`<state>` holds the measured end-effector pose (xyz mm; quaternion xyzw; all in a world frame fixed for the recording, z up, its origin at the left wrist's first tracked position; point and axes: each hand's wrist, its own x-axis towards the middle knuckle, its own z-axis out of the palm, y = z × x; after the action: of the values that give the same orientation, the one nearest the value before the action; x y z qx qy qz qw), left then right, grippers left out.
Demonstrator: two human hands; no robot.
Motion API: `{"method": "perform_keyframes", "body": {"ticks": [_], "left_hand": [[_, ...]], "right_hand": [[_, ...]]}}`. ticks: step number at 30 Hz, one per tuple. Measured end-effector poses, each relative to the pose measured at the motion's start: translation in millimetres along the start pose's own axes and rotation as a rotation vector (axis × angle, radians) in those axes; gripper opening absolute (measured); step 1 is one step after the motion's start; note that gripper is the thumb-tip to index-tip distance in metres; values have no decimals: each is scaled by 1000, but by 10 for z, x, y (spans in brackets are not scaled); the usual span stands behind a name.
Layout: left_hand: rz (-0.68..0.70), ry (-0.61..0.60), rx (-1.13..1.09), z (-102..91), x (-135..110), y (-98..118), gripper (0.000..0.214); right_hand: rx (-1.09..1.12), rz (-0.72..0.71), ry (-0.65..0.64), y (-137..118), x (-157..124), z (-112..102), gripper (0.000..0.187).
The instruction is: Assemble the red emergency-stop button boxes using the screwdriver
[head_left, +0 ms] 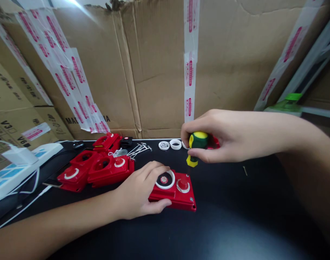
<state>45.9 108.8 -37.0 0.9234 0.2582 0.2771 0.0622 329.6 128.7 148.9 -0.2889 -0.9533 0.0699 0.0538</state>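
A red button box (178,193) lies flat on the black table (235,216), with a white-ringed black disc and a red push button on its top. My left hand (139,195) grips the box's left end, fingers curled over its top and thumb along its near side. My right hand (221,135) is closed round the green and yellow handle of a stubby screwdriver (196,146), held upright just behind the box. The screwdriver's tip is hidden.
A heap of several red housings (94,166) lies to the left, with long metal pins (139,148) and white rings (175,144) behind. A white power strip (16,166) sits far left. Cardboard boxes (154,72) wall the back. A green-capped bottle (287,103) stands right.
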Motion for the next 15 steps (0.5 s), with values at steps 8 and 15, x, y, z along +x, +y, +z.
{"method": "perform_keyframes", "body": {"ticks": [8,15], "left_hand": [[2,3,2,3,-2,-3,68],[10,24,2,19,-11,-12,68]], "right_hand": [[-42,26,30,64,-1,13,23],[-24,31,7,59,-9,0,15]]}}
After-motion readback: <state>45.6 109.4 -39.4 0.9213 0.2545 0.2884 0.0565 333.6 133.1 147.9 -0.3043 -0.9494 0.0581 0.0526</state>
